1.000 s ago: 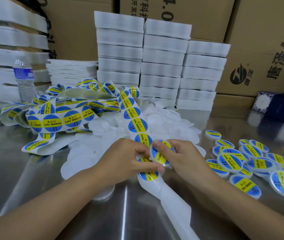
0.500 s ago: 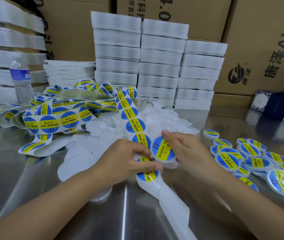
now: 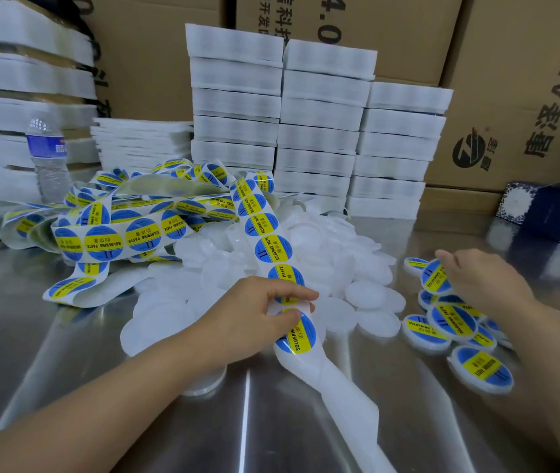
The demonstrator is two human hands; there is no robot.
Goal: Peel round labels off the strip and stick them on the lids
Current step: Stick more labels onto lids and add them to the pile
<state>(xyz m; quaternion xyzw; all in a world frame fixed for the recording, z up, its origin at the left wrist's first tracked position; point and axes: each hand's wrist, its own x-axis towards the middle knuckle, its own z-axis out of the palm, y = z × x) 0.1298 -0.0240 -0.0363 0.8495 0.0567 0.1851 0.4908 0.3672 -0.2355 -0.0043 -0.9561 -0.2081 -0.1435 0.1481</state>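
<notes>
Blur smears the right grip [image 3: 483, 285] at three o'clock in the view, so whether its thumb and fingers have hold of the labelled lid [image 3: 434, 278] at their tips or merely lie on it cannot be told. That lid sits at the twelve o'clock end of a heap of labelled lids [image 3: 452, 322], glossy discs in blue with a yellow band. The frame edge cuts the heap at four o'clock.

Near centre, the left grip [image 3: 264, 312] pinches the strip [image 3: 273, 249] between thumb and forefinger, nearly closed, half hiding one label. The strip is slick white backing paper carrying round blue-and-yellow labels [image 3: 101, 242]. It runs from a tangled pile at ten o'clock to the grip, and its bare tail [image 3: 346, 401] leaves the frame at six o'clock.

At twelve o'clock of the left grip, translucent white plain lids [image 3: 370, 295] lie heaped on the brushed-metal worktop [image 3: 67, 353]. The left forearm mostly covers one clear rim [image 3: 203, 385].
</notes>
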